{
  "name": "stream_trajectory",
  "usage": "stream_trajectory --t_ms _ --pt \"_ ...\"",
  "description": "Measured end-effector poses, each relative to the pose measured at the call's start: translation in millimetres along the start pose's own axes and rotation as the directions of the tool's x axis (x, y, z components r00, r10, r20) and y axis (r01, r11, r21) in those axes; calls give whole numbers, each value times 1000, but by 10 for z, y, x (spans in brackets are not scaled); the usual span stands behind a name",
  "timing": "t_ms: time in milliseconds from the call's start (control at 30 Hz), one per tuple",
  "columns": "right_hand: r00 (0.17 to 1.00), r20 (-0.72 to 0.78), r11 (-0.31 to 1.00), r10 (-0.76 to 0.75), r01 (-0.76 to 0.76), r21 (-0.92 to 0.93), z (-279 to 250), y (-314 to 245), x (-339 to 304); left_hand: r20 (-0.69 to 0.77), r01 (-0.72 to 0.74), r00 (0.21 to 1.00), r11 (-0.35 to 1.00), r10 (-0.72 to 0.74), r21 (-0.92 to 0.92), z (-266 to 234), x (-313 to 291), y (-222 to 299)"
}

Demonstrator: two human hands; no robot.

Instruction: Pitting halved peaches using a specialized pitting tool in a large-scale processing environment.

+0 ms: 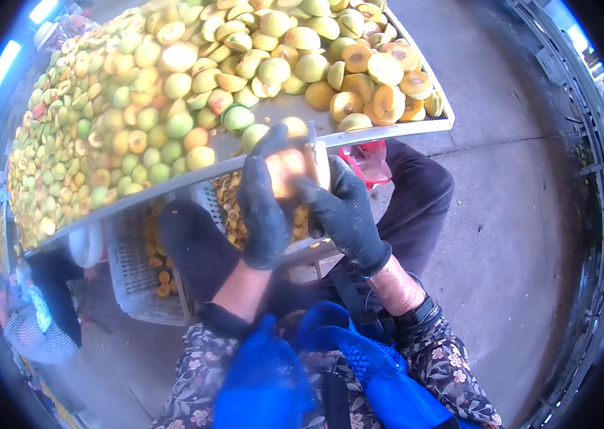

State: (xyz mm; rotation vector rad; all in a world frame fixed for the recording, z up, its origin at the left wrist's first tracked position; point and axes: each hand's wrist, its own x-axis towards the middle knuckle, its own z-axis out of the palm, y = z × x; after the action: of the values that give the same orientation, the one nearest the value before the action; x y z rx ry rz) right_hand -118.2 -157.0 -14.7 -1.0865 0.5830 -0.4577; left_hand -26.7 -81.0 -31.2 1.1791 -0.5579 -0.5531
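Observation:
Both my hands wear dark gloves and meet at the near edge of a metal-rimmed table [416, 128] heaped with yellow-green peaches. My left hand [265, 204] is closed around a peach [285, 171], blurred by motion, its orange-pink side showing. My right hand [345, 214] grips what looks like a small knife [322, 166] with a pale handle; a thin grey blade edge points up beside the fruit. The right fingers press close to the peach, and the blur hides whether the blade touches it. Halved peaches [347, 105] with orange flesh lie just beyond my hands, at the right corner.
Below the table, a white plastic crate [134, 279] with cut fruit stands left of my knees. More cut pieces [230, 207] lie in a container between my legs. A red bag [368, 161] hangs under the table's right part. Another person in a striped hat [39, 336] is at far left.

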Motion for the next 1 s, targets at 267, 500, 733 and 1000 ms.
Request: stream_trajectory --t_ms 267,500,733,1000 --pt "898 233 560 -372 418 -715 76 97 -337 -244 -109 969 959 43 -263 -83 -25 220" --pt "848 307 326 -431 464 -824 228 92 -401 -182 -150 960 938 214 313 -58 -73 375" --pt "820 399 508 -411 569 -647 143 239 -329 -23 -132 973 637 229 760 -147 -120 315" --pt "861 358 587 -361 508 -630 170 220 -407 -192 -302 935 953 298 4 -97 -97 195"
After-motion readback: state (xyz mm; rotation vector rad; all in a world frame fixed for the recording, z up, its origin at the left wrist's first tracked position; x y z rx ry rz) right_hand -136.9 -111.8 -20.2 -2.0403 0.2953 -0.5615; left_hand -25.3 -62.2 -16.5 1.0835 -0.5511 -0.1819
